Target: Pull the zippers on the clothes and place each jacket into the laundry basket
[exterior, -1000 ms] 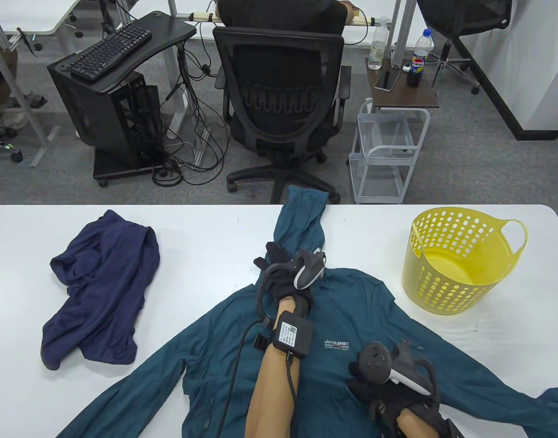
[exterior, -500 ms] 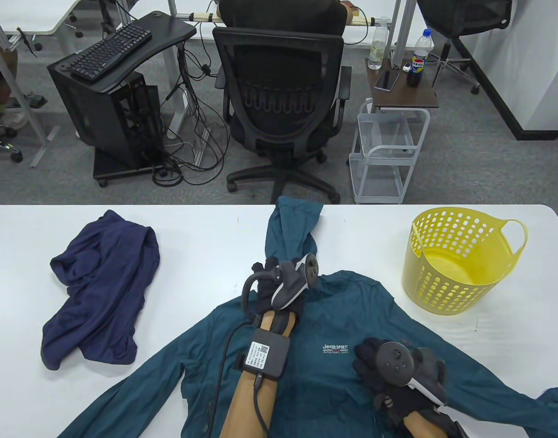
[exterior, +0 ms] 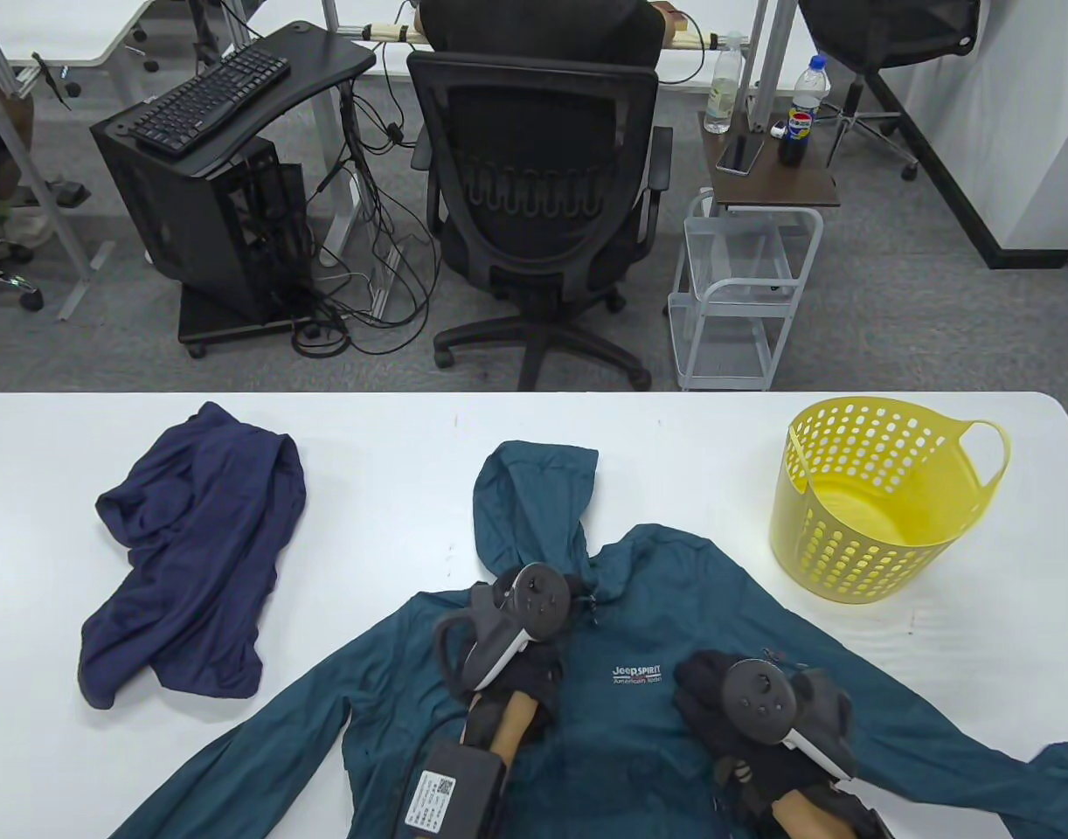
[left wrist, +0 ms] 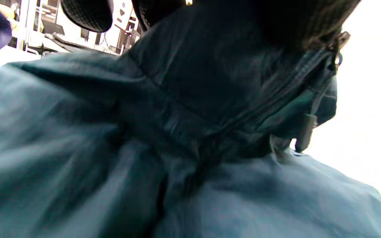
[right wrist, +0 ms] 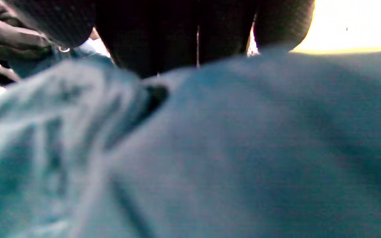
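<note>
A teal hooded jacket [exterior: 639, 725] lies spread front up at the table's near middle, its hood [exterior: 534, 489] flat on the table. My left hand [exterior: 551, 612] is at the collar, fingers curled into the bunched cloth [left wrist: 210, 99]; the zipper pull [left wrist: 304, 132] hangs just beside them. To the right of the chest logo, my right hand [exterior: 704, 690] rests flat on the jacket, fingers [right wrist: 177, 33] pressing the cloth. A crumpled navy jacket [exterior: 193, 551] lies at the left. The yellow laundry basket [exterior: 875, 516] stands at the right with nothing visible inside.
The white table [exterior: 394, 437] ends just beyond the hood. Behind it stand a black office chair [exterior: 534, 201], a small white cart [exterior: 744, 297] and a computer stand with a keyboard [exterior: 211, 87]. The teal sleeves run off toward both near corners.
My left hand has drawn back toward me with the collar, so the hood that hung over the far edge now lies on the table. My right hand shifted slightly on the chest.
</note>
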Demonstrator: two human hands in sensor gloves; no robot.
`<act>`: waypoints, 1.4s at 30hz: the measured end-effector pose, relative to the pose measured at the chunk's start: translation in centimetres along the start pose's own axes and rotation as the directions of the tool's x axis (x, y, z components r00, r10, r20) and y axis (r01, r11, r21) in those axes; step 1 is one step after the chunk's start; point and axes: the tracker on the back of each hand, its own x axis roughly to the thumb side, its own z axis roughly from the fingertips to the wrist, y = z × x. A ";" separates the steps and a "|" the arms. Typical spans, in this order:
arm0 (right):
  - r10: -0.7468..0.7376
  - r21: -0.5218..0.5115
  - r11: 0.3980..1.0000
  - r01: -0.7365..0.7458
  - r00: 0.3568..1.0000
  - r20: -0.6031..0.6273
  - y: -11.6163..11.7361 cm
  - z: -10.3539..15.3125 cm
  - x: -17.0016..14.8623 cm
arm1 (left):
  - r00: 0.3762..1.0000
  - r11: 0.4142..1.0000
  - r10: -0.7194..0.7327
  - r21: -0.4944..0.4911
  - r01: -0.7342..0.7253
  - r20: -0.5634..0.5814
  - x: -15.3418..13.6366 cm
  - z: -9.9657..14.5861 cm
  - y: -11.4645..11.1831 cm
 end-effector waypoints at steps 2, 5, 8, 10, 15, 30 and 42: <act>-0.003 -0.003 1.000 0.003 1.000 0.003 0.1 0.0 0.0 | 0.997 0.997 0.072 -0.015 -0.072 -0.007 -0.4 0.9 -0.4; -0.020 -0.005 1.000 0.020 1.000 0.007 0.3 -0.1 0.0 | 0.979 0.979 0.203 -0.023 -0.203 -0.007 -1.1 1.7 -0.7; -0.050 -0.006 0.999 0.050 0.999 0.015 0.5 -0.2 0.1 | 0.960 0.959 0.280 -0.037 -0.280 -0.001 -1.6 2.2 -0.8; -0.078 -0.010 0.997 0.078 0.997 0.028 0.5 -0.2 0.3 | 0.953 0.951 0.304 -0.053 -0.304 0.006 -1.7 2.4 -1.1; -0.169 0.004 0.986 0.169 0.985 0.030 1.1 -1.1 2.0 | 0.934 0.932 0.356 -0.086 -0.353 0.025 -2.0 2.9 -1.5; -0.083 -0.089 0.992 0.085 0.996 0.025 2.1 -2.8 6.8 | 0.894 0.874 0.448 -0.211 -0.438 0.003 -2.8 2.9 -2.7; -0.130 -0.023 0.991 0.130 0.991 0.020 2.8 -2.2 6.1 | 0.862 0.841 0.505 -0.200 -0.503 -0.042 -3.6 2.2 -2.7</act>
